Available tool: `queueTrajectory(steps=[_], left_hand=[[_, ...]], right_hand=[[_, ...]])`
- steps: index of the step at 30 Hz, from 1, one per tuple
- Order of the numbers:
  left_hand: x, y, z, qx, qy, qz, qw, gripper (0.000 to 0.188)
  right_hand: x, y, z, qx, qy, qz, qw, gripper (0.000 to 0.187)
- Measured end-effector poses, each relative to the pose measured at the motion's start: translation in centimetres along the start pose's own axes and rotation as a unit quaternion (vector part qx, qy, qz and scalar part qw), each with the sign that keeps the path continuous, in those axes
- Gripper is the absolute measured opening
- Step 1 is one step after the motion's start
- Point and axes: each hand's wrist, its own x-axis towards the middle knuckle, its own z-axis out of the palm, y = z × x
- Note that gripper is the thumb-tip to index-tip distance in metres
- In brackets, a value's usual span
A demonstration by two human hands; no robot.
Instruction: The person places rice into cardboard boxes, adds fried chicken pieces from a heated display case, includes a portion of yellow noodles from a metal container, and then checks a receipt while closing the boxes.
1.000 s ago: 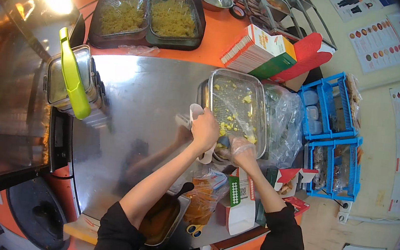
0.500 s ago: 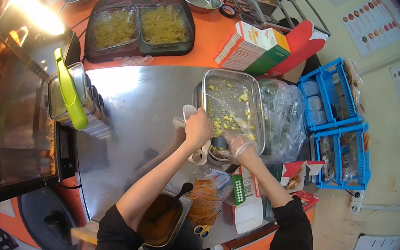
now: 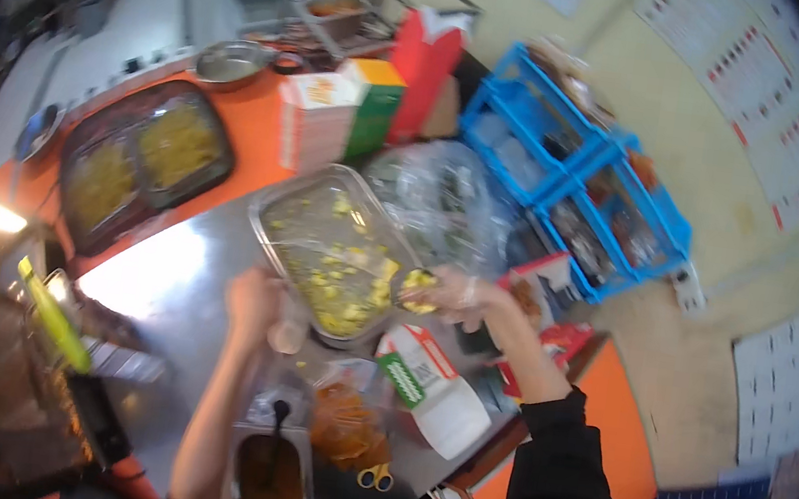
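A metal tray with yellow-green chopped pieces stands on the steel counter in front of me. My right hand, in a clear glove, is closed at the tray's right edge. It holds what looks like a small dark-rimmed scoop, with yellow-green pieces in it. Left of the tray, my left hand is closed, its fingers partly hidden and blurred. A pale rounded thing shows beside it, too smeared to name. Below the tray is a red, white and green carton.
A sauce pan with a dark ladle, a bag of orange food and yellow scissors are near me. Green tongs stand left, by a bright lamp. Blue baskets and folded cartons are beyond the tray.
The view has swung to the right. My right hand has come up from the tray's near end to its right edge, with yellow-green pieces now showing. My left hand has drawn away from the tray.
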Motion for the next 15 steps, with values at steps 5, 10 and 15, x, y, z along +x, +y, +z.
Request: queueTrajectory(steps=[5,10,15], left_hand=[[-4.0,3.2,-6.3,0.014,0.155,0.163,0.974,0.024],[-5.5,6.9,-6.5,-0.041,0.147,0.159,0.975,0.021],[-7.1,8.5,-6.6,-0.039,0.127,0.149,0.980,0.020]], right_hand=[[-14.0,4.4,-5.6,-0.018,0.198,0.216,0.956,0.052],[-12.2,14.9,-6.3,-0.193,0.386,0.177,0.884,0.049],[-7.3,17.8,-4.7,-0.308,0.469,0.017,0.828,0.051]])
